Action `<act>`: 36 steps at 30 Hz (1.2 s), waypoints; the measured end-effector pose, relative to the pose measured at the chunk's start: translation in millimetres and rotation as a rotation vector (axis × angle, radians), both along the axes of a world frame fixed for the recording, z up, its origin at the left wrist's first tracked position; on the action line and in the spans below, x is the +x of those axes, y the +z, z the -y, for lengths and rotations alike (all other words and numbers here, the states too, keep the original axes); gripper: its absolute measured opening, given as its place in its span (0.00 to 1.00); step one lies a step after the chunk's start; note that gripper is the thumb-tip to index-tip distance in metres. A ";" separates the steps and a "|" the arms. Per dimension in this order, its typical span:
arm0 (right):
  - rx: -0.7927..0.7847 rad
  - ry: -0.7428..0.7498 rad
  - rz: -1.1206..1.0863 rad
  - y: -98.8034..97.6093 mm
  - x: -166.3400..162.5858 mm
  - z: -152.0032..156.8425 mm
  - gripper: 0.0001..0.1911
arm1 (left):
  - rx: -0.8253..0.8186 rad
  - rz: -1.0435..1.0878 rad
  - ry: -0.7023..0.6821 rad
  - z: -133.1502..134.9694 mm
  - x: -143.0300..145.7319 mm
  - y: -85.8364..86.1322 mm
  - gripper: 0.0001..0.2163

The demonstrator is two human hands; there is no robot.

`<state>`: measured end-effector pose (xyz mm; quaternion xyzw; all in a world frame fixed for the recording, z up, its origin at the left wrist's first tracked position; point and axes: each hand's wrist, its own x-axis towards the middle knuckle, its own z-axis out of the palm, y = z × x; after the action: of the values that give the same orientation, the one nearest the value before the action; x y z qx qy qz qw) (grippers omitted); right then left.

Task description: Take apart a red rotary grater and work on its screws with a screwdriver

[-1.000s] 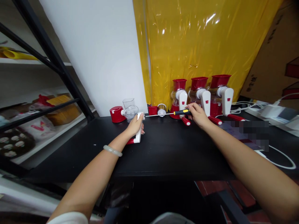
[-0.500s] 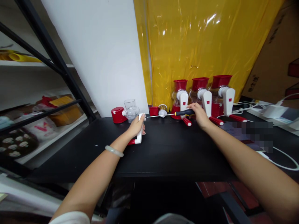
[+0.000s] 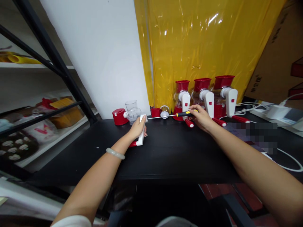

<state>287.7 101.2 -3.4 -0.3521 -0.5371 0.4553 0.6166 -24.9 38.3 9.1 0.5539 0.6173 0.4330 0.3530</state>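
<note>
My left hand (image 3: 137, 128) is closed round a white crank handle (image 3: 141, 136) with a red grip end, standing on the black table (image 3: 165, 151). The crank sits at a clear plastic drum with a red base (image 3: 119, 116). In my right hand (image 3: 201, 116) I grip a black and yellow screwdriver (image 3: 183, 114). Its long metal shaft runs left and its tip meets the top of the crank.
Three assembled red and white hand-crank grinders (image 3: 205, 97) stand in a row before yellow plastic sheeting (image 3: 203, 47). A small red part (image 3: 155, 112) and a metal drum (image 3: 164, 112) lie between. White cables and chargers (image 3: 274, 112) lie at right. A black metal shelf (image 3: 47, 104) stands at left.
The screwdriver handle has rotated in my right hand, yellow then black then yellow on top. My left hand keeps its hold on the crank.
</note>
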 end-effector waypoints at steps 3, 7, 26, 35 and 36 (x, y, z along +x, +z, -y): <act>-0.007 -0.006 -0.036 3.6 0.7 1.7 0.21 | -0.001 -0.013 -0.026 0.3 0.7 -1.0 0.19; 0.065 -0.096 0.093 3.8 4.8 1.7 0.17 | -0.001 -0.018 -0.023 0.3 1.0 -1.0 0.19; -0.025 0.010 -0.022 1.1 2.7 -3.0 0.19 | 0.005 -0.032 -0.024 0.9 1.8 -1.5 0.19; 0.099 -0.192 0.168 1.0 6.4 1.4 0.23 | 0.018 -0.036 -0.034 4.3 4.0 0.9 0.21; 0.113 -0.211 0.208 0.5 7.4 1.2 0.27 | 0.019 -0.035 -0.035 4.7 4.3 1.3 0.21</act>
<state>295.2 99.9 -3.0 -0.4167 -0.5828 0.3180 0.6210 -20.6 33.6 10.3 0.5755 0.6093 0.4230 0.3445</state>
